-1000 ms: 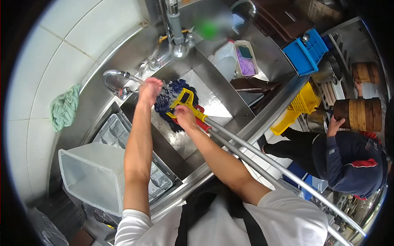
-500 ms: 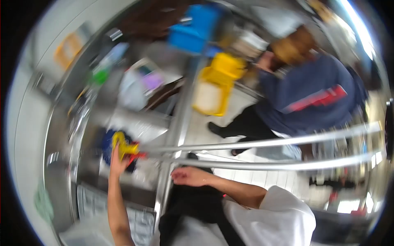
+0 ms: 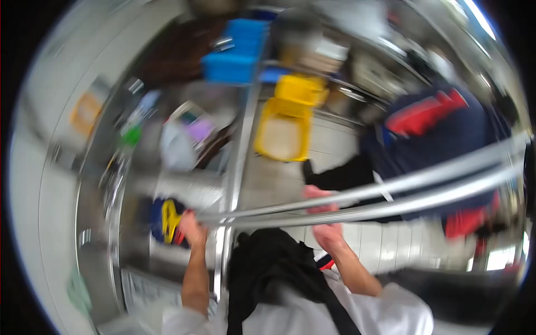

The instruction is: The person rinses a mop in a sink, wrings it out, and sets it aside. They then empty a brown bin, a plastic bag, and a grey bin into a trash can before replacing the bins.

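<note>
Frame blurred; left hand (image 3: 191,228) at mop heads (image 3: 167,221), grip unclear.

Sink (image 3: 184,195): steel basin at 8 o'clock, blurred; blue mop head (image 3: 159,220) with yellow clamp lies in it.
Floor (image 3: 329,139): pale tiles at 1 o'clock; yellow mop bucket (image 3: 285,131) stands there.

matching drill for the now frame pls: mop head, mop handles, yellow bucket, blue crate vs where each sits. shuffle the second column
Things:
1. mop head
2. mop handles
3. yellow bucket
4. blue crate

Places:
A. on the floor, right of the counter edge
B. up top, beyond the bucket
C. down in the sink, by the left hand
D. slanting across the right of the frame, the right hand on them

Pairs: 1-C, 2-D, 3-A, 4-B
</note>
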